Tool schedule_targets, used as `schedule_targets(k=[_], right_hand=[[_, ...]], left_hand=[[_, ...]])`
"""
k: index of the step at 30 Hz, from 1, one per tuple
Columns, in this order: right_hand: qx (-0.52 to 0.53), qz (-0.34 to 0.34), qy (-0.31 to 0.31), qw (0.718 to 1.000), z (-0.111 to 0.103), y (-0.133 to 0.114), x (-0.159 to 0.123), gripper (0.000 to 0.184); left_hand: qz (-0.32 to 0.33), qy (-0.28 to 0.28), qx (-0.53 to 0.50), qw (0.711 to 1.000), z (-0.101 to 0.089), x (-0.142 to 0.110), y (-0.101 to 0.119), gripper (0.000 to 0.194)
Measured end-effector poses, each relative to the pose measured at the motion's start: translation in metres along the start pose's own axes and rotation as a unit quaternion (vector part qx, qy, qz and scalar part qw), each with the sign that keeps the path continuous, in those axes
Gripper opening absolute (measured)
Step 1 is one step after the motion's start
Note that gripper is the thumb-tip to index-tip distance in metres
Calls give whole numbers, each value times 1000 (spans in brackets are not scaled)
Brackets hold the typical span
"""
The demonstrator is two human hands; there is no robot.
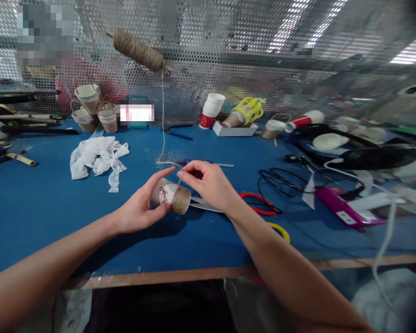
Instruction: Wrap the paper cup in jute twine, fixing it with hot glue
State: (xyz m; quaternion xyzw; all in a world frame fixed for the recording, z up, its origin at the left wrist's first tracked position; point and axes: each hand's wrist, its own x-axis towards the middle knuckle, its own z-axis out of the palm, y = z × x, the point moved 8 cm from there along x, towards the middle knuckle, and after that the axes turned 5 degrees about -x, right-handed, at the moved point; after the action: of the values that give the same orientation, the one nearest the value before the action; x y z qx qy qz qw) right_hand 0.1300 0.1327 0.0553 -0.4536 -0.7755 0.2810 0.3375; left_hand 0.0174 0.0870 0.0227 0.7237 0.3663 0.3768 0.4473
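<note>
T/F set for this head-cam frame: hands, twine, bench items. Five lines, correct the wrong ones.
1. The left hand holds a cup that has twine wound around one end. True.
2. The right hand grips the red-handled scissors. False: it pinches a strand of twine; the scissors lie on the bench, partly hidden by the right arm.
3. That strand hangs from a spool mounted above the bench. True.
4. In the picture, the white lace lies right of the held cup. False: it lies left of it.
5. A stack of cups stands beside a white box. True.
</note>
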Motion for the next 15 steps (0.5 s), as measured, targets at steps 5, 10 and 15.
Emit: schedule_targets(k=[5, 10, 15], right_hand=[[18, 20, -12, 1000, 3, 5, -2, 19], [39, 34, -21, 998, 4, 8, -6, 19], [62, 35, -36, 997, 7, 10, -9, 21]], left_hand=[[4, -8, 2, 1000, 2, -2, 2, 60], [14, -15, 6, 1000, 4, -5, 3, 59], [30, -1, 31, 999, 3, -7, 7, 59]])
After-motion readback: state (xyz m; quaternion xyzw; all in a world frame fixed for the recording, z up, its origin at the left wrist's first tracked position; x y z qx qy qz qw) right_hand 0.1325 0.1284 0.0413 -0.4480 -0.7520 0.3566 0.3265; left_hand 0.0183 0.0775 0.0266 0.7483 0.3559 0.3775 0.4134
